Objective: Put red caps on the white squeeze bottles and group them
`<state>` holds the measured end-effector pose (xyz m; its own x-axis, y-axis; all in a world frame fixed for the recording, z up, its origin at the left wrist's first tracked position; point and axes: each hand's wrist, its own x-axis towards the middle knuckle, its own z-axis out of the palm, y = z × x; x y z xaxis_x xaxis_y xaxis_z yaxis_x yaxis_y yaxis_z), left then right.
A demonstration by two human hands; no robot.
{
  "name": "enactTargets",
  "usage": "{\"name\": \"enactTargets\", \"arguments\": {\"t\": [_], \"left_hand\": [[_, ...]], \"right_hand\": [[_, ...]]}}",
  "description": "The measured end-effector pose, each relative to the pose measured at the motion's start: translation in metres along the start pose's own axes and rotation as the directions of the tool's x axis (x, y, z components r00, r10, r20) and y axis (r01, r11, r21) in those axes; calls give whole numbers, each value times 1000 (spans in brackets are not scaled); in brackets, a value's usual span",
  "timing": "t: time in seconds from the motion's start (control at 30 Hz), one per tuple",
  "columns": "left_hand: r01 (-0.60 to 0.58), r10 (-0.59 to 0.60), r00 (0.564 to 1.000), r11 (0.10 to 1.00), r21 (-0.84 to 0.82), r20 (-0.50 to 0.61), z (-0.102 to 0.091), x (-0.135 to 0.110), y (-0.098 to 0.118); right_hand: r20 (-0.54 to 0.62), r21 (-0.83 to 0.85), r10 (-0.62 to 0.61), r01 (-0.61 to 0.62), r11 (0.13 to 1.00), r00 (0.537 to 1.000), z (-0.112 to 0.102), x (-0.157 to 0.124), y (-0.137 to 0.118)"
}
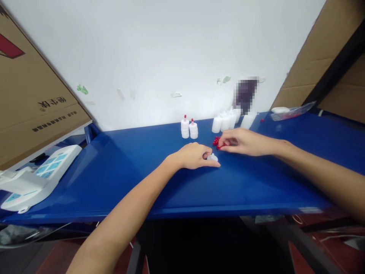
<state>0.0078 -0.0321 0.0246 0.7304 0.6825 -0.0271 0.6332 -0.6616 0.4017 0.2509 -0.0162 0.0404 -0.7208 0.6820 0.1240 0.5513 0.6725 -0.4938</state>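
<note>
in head view, grasping small whitish piece with left hand over blue desk, touching small red pieces with curled right hand, can't tell if pinching any, with two red-tipped white bottles standing at far middle, clustered white bottles farther right

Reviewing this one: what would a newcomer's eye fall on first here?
Probably the small red pieces clustered at the fingertips of the right hand, vivid against the blue table. Next, the left hand beside them, holding a small whitish piece. Behind the hands, two red-tipped white bottles stand side by side, left of a group of white bottles.
</note>
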Motion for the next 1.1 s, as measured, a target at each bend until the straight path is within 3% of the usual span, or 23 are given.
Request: {"name": "enactTargets", "arguments": {"t": [0.13, 0.23, 0.53, 0.87, 1.1], "left_hand": [[3, -4, 1000, 1000, 20, 2, -1, 1, 2], [16, -16, 1000, 1000, 21, 4, -1, 1, 2], [-1, 2, 1000, 999, 45, -3, 0, 2, 0], [25, -25, 1000, 999, 44, 4, 1, 3, 1], [-22, 23, 1000, 999, 47, -5, 1, 5, -1]], "right_hand": [[-4, 160, 26, -25, 987, 1000, 4, 0, -24], [26, 177, 2, -7, 984, 1000, 9, 2, -34], [-54, 76, -26, 30, 997, 998, 11, 0, -34], [0, -4, -88, 88, 996, 996, 21, 1, -31], [-18, -262, -166, 155, 953, 986, 26, -1, -33]]}}
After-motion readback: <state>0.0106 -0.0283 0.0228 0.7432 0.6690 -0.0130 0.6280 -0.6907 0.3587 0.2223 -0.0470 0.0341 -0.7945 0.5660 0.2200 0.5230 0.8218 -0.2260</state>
